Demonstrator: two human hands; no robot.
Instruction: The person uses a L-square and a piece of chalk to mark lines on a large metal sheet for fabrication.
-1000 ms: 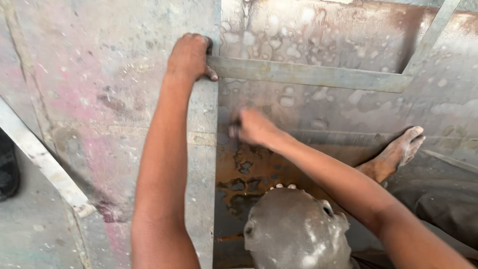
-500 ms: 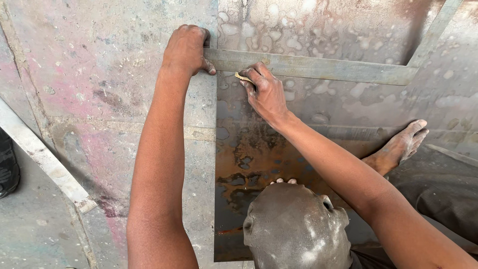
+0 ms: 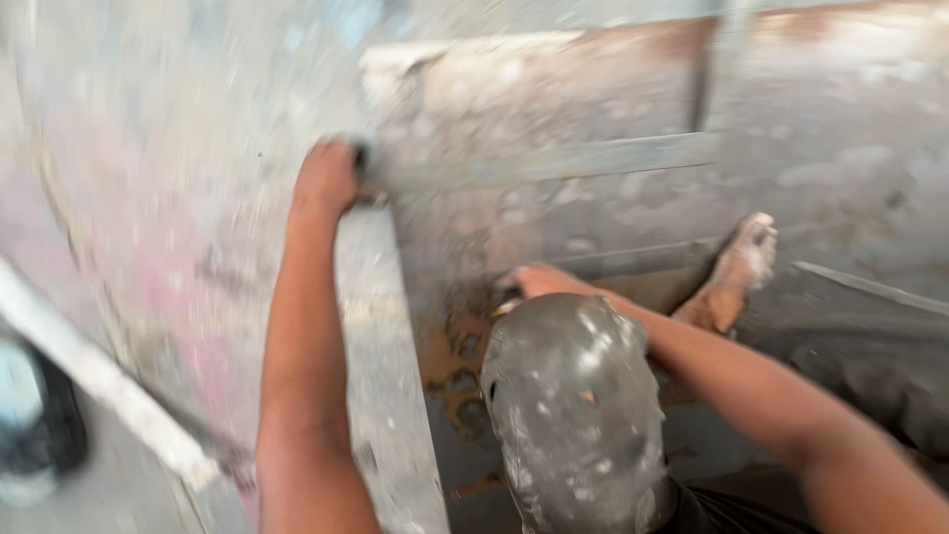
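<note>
The view is blurred by motion. My left hand [image 3: 331,178] grips the corner of a large grey metal angle frame [image 3: 554,163], where its horizontal bar meets the vertical bar. Both bars lie on a rusty, stained metal sheet [image 3: 613,89]. My right hand [image 3: 539,282] is low on the sheet, just right of the vertical bar and above a rust patch [image 3: 460,341]. It pinches a small yellowish piece [image 3: 505,308]. My dusty grey knee [image 3: 573,405] hides part of that hand and wrist.
My bare foot [image 3: 736,272] rests on the sheet to the right of the hand. A pale strip [image 3: 99,381] runs diagonally at the lower left. A dark shoe [image 3: 40,425] sits at the left edge, and dark cloth [image 3: 870,366] lies at the right.
My right hand has dropped from the horizontal bar down to the rust patch beside my knee. The left hand keeps its grip on the frame corner. The view has shifted and blurred.
</note>
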